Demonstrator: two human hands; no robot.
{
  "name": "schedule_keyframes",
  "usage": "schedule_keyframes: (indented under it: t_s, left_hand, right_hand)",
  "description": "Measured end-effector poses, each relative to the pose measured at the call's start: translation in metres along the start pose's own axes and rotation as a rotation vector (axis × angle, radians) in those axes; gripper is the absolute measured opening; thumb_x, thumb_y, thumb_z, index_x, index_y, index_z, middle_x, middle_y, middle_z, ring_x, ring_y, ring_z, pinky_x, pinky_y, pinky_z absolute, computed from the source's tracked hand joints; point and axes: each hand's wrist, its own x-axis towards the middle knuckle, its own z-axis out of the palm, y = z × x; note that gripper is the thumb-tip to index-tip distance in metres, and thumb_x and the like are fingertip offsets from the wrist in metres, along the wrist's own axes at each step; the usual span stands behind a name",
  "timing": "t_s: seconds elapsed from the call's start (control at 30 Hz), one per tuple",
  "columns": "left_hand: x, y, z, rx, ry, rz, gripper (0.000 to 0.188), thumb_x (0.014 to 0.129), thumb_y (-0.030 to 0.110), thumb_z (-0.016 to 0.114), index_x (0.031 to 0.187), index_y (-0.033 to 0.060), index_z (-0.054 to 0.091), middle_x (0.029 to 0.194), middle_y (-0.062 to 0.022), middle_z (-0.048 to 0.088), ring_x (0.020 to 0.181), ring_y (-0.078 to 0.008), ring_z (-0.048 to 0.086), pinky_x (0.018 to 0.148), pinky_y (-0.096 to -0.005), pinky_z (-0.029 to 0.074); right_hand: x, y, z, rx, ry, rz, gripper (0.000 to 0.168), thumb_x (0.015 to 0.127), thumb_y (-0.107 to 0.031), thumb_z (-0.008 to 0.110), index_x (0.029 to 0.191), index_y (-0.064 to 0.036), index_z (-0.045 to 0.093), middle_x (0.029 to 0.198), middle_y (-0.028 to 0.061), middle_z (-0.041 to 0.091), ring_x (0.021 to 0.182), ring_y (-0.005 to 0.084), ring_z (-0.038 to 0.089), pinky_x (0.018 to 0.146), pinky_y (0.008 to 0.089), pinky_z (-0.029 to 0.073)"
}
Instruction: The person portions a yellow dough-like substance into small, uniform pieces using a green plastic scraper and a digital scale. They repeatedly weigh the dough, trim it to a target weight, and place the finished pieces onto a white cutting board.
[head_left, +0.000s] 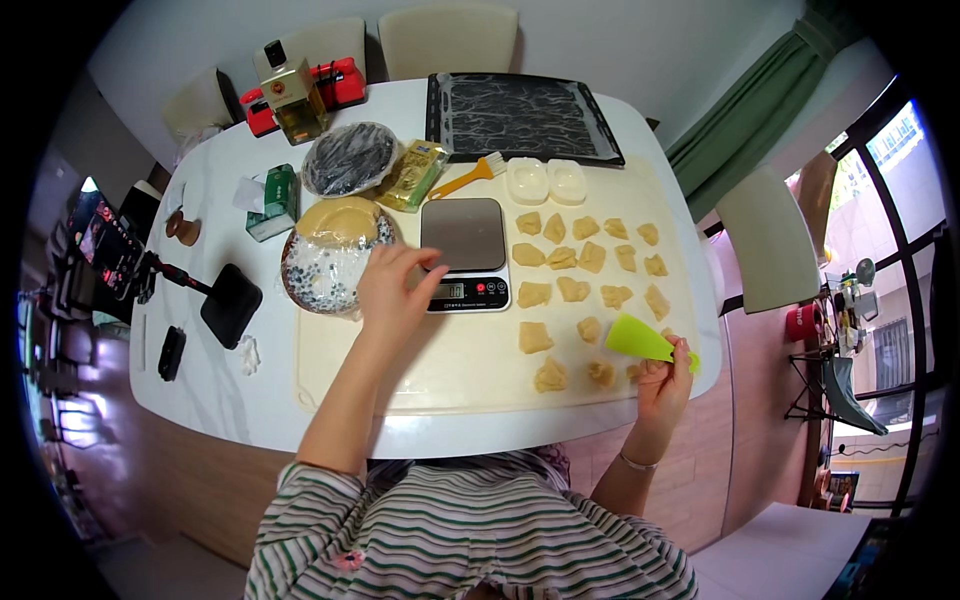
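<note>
My left hand (395, 296) hovers between a patterned bowl (319, 274) and a digital kitchen scale (463, 236). Its thumb and forefinger are apart over the scale's left edge, and I see nothing in them. A smooth lump of pale dough (341, 219) lies in the bowl, partly under clear plastic wrap. The scale's steel plate carries nothing. My right hand (666, 375) grips the narrow end of a lime-green scraper (636, 339), its broad blade pointing left. Around it, rough dough pieces (574, 289) sit in uneven rows on a cream mat (450, 375).
Behind the scale lie a pastry brush (469, 176), two white moulds (527, 181), a yellow-green packet (412, 176) and a film-covered bowl (350, 159). A black baking tray (517, 116) is at the back. Left are a tissue pack (274, 202), a bottle (296, 101) and a phone stand (231, 306).
</note>
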Motion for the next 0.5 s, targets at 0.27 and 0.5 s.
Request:
schedule_keyframes:
  t_s: [0.27, 0.5]
  left_hand:
    - [0.096, 0.008, 0.114, 0.266, -0.320, 0.322, 0.021, 0.074, 0.024, 0.081, 0.093, 0.0160, 0.076, 0.088, -0.0012, 0.071, 0.098, -0.0239, 0.059, 0.088, -0.0424, 0.037]
    - [0.117, 0.013, 0.147, 0.349, -0.628, 0.217, 0.021, 0.069, 0.024, 0.084, 0.087, 0.0209, 0.074, 0.086, 0.0023, 0.069, 0.099, -0.0225, 0.058, 0.085, -0.0437, 0.033]
  right_hand:
    - [0.000, 0.001, 0.002, -0.041, -0.046, 0.013, 0.021, 0.104, -0.023, 0.051, 0.103, -0.005, 0.060, 0.069, 0.0041, 0.055, 0.055, 0.0142, 0.047, 0.051, 0.0283, 0.039]
    - [-0.015, -0.019, -0.025, 0.004, 0.056, -0.049, 0.023, 0.105, -0.021, 0.047, 0.102, -0.002, 0.059, 0.067, 0.0041, 0.054, 0.052, 0.0132, 0.045, 0.049, 0.0273, 0.036]
